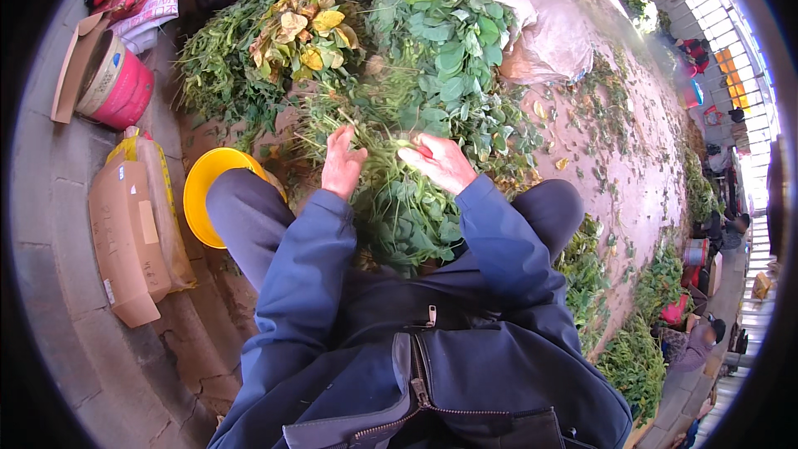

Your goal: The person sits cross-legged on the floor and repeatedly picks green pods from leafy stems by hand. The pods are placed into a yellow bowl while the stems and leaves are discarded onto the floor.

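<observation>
Uprooted soybean plants with green pods and leafy stems lie between my knees and in front of me. My left hand is over the root ends of the stems, its thumb and fingers bent; whether a stem is pinched there is hard to see. A short way to the right, my right hand has thumb and forefinger closed about a green stalk or pod, partly hidden by the fingers. A leafy heap rises just beyond both hands. Beside my left knee stands a yellow plastic bucket.
Farther left are a cardboard box and a pink-and-white bucket. Another plant heap with yellowed leaves lies ahead. A whitish woven sheet covers plants at the back. People sit by heaps at the far right.
</observation>
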Motion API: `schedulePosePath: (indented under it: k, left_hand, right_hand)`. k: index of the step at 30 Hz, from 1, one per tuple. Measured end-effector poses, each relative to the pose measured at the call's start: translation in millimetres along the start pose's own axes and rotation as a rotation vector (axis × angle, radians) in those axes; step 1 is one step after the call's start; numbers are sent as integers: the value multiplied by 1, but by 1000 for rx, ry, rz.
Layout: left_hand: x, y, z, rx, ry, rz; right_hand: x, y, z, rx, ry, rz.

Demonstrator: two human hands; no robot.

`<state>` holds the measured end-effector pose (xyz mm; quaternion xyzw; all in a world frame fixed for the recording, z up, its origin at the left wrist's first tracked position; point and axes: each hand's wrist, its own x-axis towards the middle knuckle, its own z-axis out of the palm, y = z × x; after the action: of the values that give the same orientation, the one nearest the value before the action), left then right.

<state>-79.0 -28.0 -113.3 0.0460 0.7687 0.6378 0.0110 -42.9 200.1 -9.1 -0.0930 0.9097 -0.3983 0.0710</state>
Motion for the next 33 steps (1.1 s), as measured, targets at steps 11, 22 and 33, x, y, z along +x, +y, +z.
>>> schedulePosePath:
  k: [11, 22, 33]
  left_hand:
    - [-83, 117, 5, -280, -222, -139]
    - [-96, 110, 18, 55, -131, 128]
    - [-103, 98, 14, -344, -281, 9]
  right_hand:
    - [-23, -30, -15, 777, -164, 201]
    - [-54, -34, 0, 486, -65, 87]
    - [-56, -20, -2, 748, 14, 280]
